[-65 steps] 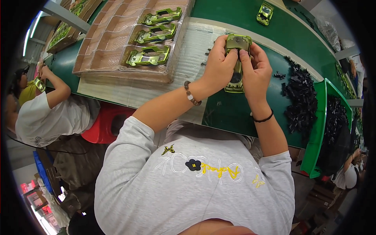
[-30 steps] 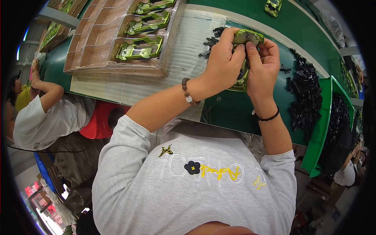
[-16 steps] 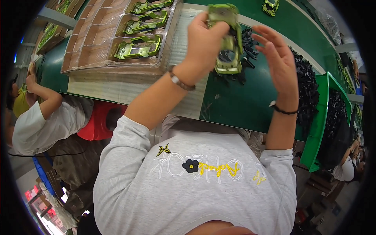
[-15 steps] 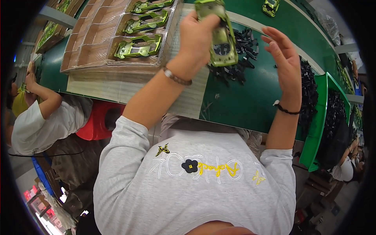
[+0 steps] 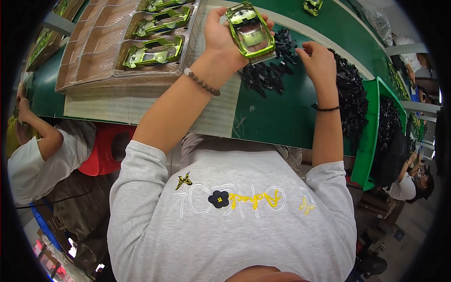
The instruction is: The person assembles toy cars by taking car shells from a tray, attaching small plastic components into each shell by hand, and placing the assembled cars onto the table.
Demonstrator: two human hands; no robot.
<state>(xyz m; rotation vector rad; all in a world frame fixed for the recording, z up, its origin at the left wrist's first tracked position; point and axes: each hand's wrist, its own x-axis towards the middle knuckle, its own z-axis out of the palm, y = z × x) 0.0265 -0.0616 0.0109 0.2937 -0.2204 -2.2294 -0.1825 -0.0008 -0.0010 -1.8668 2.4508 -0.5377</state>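
My left hand holds a shiny green toy car body from beneath, with fingertips showing past its far right edge. The shell is tilted with its roof and window openings toward me. Just right of it, my right hand is at the edge of a loose pile of small black plastic parts. Its thumb and forefinger are drawn together; whatever may be between them is too small to make out. Left of my hands, more green car bodies lie in one column of a compartmented tray.
A second heap of black parts lies to the right, beside a green bin holding more. One green car body is on the far belt. Another person works at the left, near a red stool.
The car body has turned in my left hand, from gripped at the top to resting on upturned fingers. My right hand has closed from spread fingers and now appears beside the black pile.
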